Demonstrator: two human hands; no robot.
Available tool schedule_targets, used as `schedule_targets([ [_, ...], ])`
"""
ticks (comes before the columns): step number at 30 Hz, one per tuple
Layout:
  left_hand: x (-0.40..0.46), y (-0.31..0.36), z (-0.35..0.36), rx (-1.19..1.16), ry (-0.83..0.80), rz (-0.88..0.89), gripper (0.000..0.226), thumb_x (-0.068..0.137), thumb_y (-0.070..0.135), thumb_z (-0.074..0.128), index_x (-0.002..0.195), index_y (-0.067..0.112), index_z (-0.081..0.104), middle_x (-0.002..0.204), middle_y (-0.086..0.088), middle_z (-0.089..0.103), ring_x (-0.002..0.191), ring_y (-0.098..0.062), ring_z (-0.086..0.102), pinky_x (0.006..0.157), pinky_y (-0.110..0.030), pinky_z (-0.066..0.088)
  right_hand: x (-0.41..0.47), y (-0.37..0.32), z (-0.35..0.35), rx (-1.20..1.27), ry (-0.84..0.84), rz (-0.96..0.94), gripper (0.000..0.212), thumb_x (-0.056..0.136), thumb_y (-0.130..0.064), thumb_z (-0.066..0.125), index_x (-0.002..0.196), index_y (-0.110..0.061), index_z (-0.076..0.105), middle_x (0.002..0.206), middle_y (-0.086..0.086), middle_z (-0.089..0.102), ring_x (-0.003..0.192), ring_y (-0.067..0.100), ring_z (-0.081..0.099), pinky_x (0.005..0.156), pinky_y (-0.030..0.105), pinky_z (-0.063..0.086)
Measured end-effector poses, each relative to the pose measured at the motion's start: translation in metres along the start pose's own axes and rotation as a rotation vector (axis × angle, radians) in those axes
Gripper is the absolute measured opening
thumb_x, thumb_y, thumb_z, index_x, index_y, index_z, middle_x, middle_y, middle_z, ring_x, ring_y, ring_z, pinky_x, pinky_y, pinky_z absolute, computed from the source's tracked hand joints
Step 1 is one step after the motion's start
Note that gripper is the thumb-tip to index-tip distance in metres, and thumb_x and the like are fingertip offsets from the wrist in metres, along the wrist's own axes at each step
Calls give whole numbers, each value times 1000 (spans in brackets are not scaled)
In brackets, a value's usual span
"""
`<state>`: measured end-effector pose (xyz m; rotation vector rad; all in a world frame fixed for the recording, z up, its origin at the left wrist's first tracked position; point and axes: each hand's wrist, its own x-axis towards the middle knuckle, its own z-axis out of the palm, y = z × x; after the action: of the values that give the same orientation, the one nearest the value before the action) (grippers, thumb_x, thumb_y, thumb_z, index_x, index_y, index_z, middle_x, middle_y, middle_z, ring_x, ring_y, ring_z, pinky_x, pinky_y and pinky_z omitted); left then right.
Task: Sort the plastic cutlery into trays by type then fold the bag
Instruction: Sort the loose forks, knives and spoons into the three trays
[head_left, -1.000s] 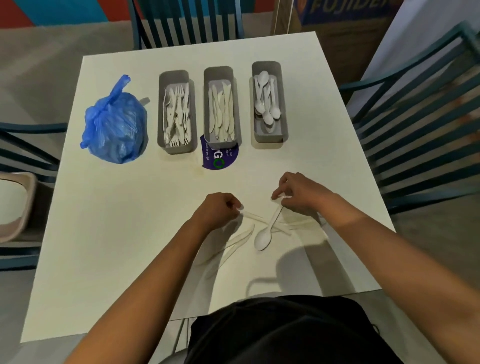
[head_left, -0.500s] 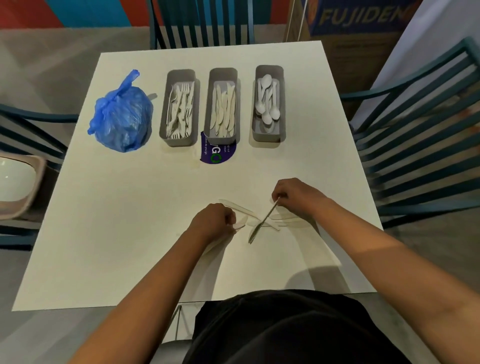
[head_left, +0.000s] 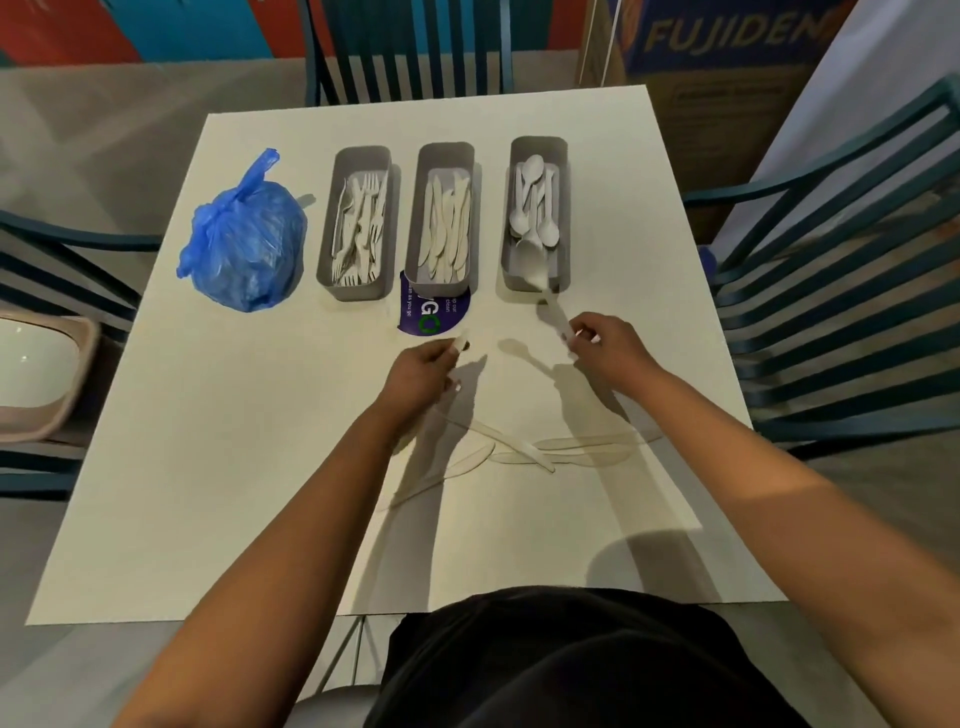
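Note:
Three grey trays stand in a row at the back of the white table (head_left: 208, 493): a fork tray (head_left: 384, 156), a knife tray (head_left: 467, 150) and a spoon tray (head_left: 561, 145). My right hand (head_left: 605, 351) pinches the handle of a white spoon (head_left: 535, 265), whose bowl hangs over the near end of the spoon tray. My left hand (head_left: 423, 371) grips a white knife (head_left: 460, 340) just in front of the knife tray; most of it is hidden in my fist. Several clear knives (head_left: 561, 449) lie loose on the table nearer to me. A knotted blue bag (head_left: 244, 239) sits left of the trays.
A purple round sticker (head_left: 434, 317) lies on the table under the knife tray's near end. Teal slatted chairs (head_left: 831, 260) ring the table. A cardboard box (head_left: 727, 52) stands behind at the right, and a white bowl-shaped seat (head_left: 36, 374) sits at the left.
Both hands have lifted off the loose pile and moved forward toward the trays. The right hand carried the spoon up to the spoon tray; the left carried a knife toward the knife tray.

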<state>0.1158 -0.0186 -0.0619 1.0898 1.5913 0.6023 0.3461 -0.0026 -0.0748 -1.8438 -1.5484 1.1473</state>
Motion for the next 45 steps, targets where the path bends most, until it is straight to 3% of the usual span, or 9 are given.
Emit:
schedule_targets([
  [2, 6, 16, 1, -164, -69, -169, 23, 94, 0, 38, 96, 9, 58, 72, -5, 51, 58, -13, 44, 52, -20, 37, 9, -7, -4, 49, 22, 45, 18, 93, -7, 46, 90, -11, 62, 83, 2, 60, 88, 29, 61, 79, 38, 52],
  [8, 22, 43, 4, -492, -68, -317, 17, 97, 1, 38, 89, 5, 53, 75, -6, 55, 60, -9, 55, 49, -15, 50, 32, -22, -12, 44, 130, 111, 24, 93, -8, 41, 96, 1, 63, 111, 13, 66, 82, 21, 54, 58, 23, 40],
  [14, 38, 64, 0, -282, 10, -407, 26, 97, 6, 34, 79, 7, 52, 54, -1, 49, 41, -6, 37, 37, -16, 28, 53, -31, -17, 82, 96, 227, 29, 91, -10, 46, 104, 8, 65, 87, 15, 59, 70, 23, 51, 48, 25, 39],
  [19, 56, 80, -2, -344, -6, -290, 40, 99, -1, 29, 138, 3, 38, 79, -5, 57, 76, -18, 63, 52, -24, 48, 72, -47, -16, 111, 102, 289, 29, 86, -5, 48, 101, 11, 65, 83, 17, 59, 65, 21, 48, 53, 26, 36],
  [23, 78, 80, -10, -17, 66, -171, 42, 96, 5, 39, 137, 15, 44, 93, -9, 60, 54, -13, 43, 53, -24, 35, 92, -58, -16, 80, 105, 320, 24, 85, -5, 52, 98, 11, 65, 86, 21, 61, 57, 20, 48, 50, 24, 36],
  [30, 131, 88, -21, 151, 109, -89, 51, 93, -3, 29, 141, 10, 39, 133, -16, 53, 74, -18, 56, 70, -34, 47, 124, -77, -19, 21, 109, 347, 5, 85, -8, 53, 83, -8, 57, 81, 11, 55, 52, 17, 44, 48, 24, 34],
  [36, 158, 110, -27, 250, 81, 38, 47, 94, 0, 33, 139, 11, 42, 131, -17, 53, 63, -12, 51, 55, -26, 48, 147, -88, -20, -38, 146, 307, 34, 88, -8, 48, 57, -13, 34, 59, 1, 39, 50, 11, 38, 33, 15, 29],
  [42, 144, 109, -29, 455, 88, 96, 43, 92, 11, 48, 135, 13, 48, 129, -14, 56, 71, -14, 55, 51, -14, 44, 134, -77, -11, -153, 149, 197, 21, 85, -18, 52, 77, 1, 56, 84, 21, 63, 80, 30, 61, 70, 33, 51],
  [45, 120, 93, -28, 448, 95, 107, 38, 93, 14, 48, 131, 14, 53, 136, -7, 53, 102, -16, 56, 77, -16, 39, 117, -66, -9, -130, 171, 152, 23, 86, -14, 49, 92, 0, 65, 99, 14, 66, 86, 24, 60, 76, 29, 49],
])
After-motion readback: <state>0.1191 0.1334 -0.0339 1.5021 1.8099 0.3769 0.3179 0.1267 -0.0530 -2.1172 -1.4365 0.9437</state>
